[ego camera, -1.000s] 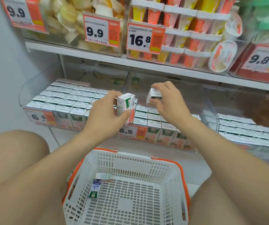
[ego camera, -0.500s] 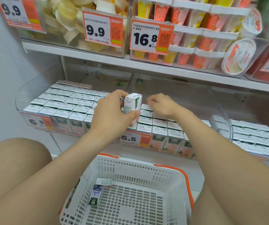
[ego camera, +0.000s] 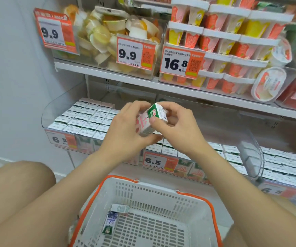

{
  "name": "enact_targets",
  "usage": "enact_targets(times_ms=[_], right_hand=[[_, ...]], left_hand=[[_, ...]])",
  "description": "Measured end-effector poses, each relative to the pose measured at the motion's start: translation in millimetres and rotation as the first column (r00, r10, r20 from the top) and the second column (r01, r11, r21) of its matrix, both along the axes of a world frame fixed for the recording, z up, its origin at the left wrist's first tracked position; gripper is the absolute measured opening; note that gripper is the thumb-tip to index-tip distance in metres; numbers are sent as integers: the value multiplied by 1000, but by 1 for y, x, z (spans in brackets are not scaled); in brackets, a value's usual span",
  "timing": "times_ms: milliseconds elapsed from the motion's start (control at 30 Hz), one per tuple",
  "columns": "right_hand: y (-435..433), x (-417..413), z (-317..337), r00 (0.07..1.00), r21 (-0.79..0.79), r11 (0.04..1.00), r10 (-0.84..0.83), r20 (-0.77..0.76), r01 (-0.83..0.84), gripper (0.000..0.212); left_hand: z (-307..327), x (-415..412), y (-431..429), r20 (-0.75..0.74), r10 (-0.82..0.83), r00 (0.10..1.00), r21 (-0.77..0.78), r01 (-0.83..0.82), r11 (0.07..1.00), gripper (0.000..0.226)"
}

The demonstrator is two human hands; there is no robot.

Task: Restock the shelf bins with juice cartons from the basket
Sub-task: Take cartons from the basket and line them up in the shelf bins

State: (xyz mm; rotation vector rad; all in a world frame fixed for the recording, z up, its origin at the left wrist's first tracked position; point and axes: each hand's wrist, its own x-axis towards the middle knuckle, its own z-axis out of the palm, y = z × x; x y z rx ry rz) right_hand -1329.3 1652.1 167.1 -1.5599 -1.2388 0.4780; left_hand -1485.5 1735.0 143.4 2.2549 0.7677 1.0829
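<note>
Dead centre: juice carton tilted, above the middle bin | left hand wraps its lower end, right hand pinches the green top | best bet: turn it upright, slot it flush behind the filled rows toward 1 o'clock | basket at 6 o'clock, two spare cartons inside.

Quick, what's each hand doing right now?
Left hand: closed, holding the carton.
Right hand: closed, pinching the top of the same carton.
</note>
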Motion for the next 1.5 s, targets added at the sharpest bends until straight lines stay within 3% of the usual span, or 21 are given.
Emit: enact_targets(times_ms=[100, 200, 267, 367, 433, 500, 567, 633, 833, 967, 1200, 1333, 1400, 1500], right_hand=[[12, -12, -6, 973, -6, 996, 89, -215, -93, 52], [34, -24, -10, 982, -50, 994, 90, -163, -100, 42], [53, -29, -10, 997, -63, 997, 47, -63, -51, 37], [89, -36, -13, 984, 38, 998, -56, 170, 50, 35], [115, -41, -19, 913, 103, 992, -104, 395, 69, 35], [145, -41, -27, 805, 83, 992, -124, 580, 93, 38], [176, -36, -33, 707, 31, 984, -146, 692, 173, 38], [204, -33, -36, 639, -55, 967, -122, 759, 249, 39], [247, -28, -19, 672, -330, 873, 2, 741, 361, 30], [248, -28, -27, 668, -403, 871, 123, 734, 282, 30], [243, -31, -36, 734, -566, 808, 285, 617, 161, 51], [213, -42, -32, 762, -411, 902, 174, 624, 130, 59], [181, -55, -38, 769, -185, 978, 48, 638, 92, 46], [114, -80, -56, 791, 138, 987, -147, 594, 80, 18]], left_hand=[[-2, -20, 20, -35, 59, 998, -5, -59, 998, 48], [-9, -31, 39, -76, 144, 987, 63, -140, 988, 49], [-15, -33, 53, -126, 191, 973, 78, -183, 980, 56], [-25, -40, 79, -306, 250, 919, 64, -242, 968, 69], [-33, -44, 92, -488, 266, 831, 117, -240, 964, 75], [-41, -47, 99, -668, 280, 690, 189, -207, 960, 81], [-49, -46, 101, -780, 226, 583, 160, -164, 973, 77], [-53, -46, 103, -815, 150, 560, 80, -149, 986, 71], [-54, -48, 106, -833, 152, 533, 111, -110, 988, 65], [-55, -47, 103, -835, 177, 520, 129, -128, 983, 66], [-55, -46, 101, -820, 182, 543, 112, -161, 981, 61], [-51, -52, 95, -730, 252, 636, 136, -225, 965, 49], [-46, -55, 87, -629, 324, 707, 178, -275, 945, 38], [-38, -62, 60, -532, 364, 764, 179, -319, 931, 19]])
